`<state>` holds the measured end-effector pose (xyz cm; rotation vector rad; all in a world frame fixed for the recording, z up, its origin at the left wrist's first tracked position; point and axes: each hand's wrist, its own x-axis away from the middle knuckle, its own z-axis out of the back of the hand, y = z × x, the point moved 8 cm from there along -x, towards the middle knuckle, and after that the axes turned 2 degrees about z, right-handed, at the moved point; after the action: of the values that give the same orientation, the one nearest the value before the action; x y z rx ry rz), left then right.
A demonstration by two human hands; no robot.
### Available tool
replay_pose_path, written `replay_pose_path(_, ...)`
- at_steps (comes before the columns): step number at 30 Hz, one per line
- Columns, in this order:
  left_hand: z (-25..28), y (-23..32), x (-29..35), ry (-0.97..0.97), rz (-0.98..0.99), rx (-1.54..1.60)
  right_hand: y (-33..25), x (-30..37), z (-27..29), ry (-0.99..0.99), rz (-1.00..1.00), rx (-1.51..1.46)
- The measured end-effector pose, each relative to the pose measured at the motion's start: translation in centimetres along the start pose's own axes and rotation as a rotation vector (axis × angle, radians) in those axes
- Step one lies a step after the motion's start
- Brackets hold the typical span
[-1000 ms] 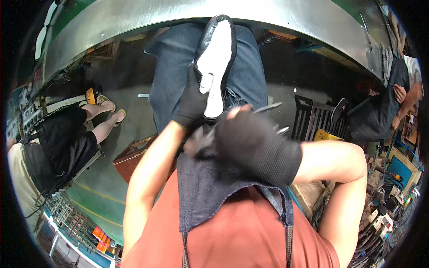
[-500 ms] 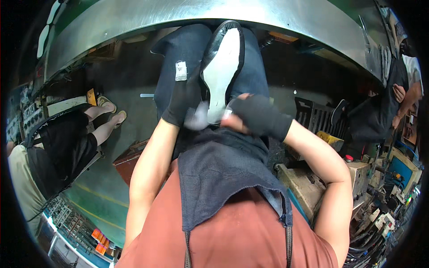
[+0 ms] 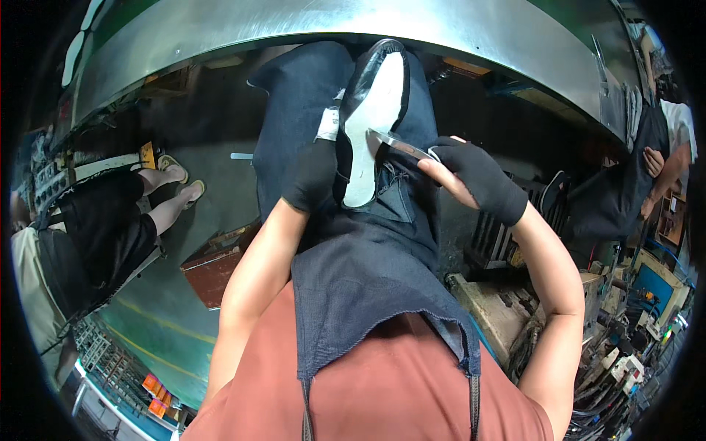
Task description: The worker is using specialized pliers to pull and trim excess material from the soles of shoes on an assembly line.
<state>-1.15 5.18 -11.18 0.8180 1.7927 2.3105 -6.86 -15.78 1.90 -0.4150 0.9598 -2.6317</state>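
A black shoe [image 3: 376, 95] rests sole-up on my lap, its toe pointing away and a white insole board covering the middle of its underside. My left hand [image 3: 312, 173], in a black fingerless glove, is closed around the shoe's left side; its fingertips are partly hidden. Beside those fingers shows a small white patch [image 3: 328, 123] with dark marks. Gloved the same way, my right hand [image 3: 471, 173] grips a slim, shiny metal tool [image 3: 401, 144] that looks like a knife. The tool's tip meets the white underside near its narrow waist, or hovers just over it.
A long metal bench edge [image 3: 368, 18] curves across beyond my knees. At left sit a person [image 3: 95, 235] and a reddish-brown box [image 3: 217, 268]. To the right are a dark slatted crate [image 3: 496, 239], machinery [image 3: 625, 360] and another person [image 3: 618, 176].
Both hands were blurred around the heel half a second ago. My right hand has moved right and slightly up, and the metal tool now shows over the waist. The white patch has shifted right.
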Motion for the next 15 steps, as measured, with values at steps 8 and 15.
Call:
replay_pose_path(8, -2.9, -3.4, -1.6, -0.024, 0.175, 0.442, -1.0, -2.2, -1.7, 0.065, -0.068, 0.196)
replay_pose_path(15, -1.8, 6.2, -0.2, 0.31, -0.47, -0.024, 2.3, -1.7, -1.1, 0.027, -0.051, 0.058)
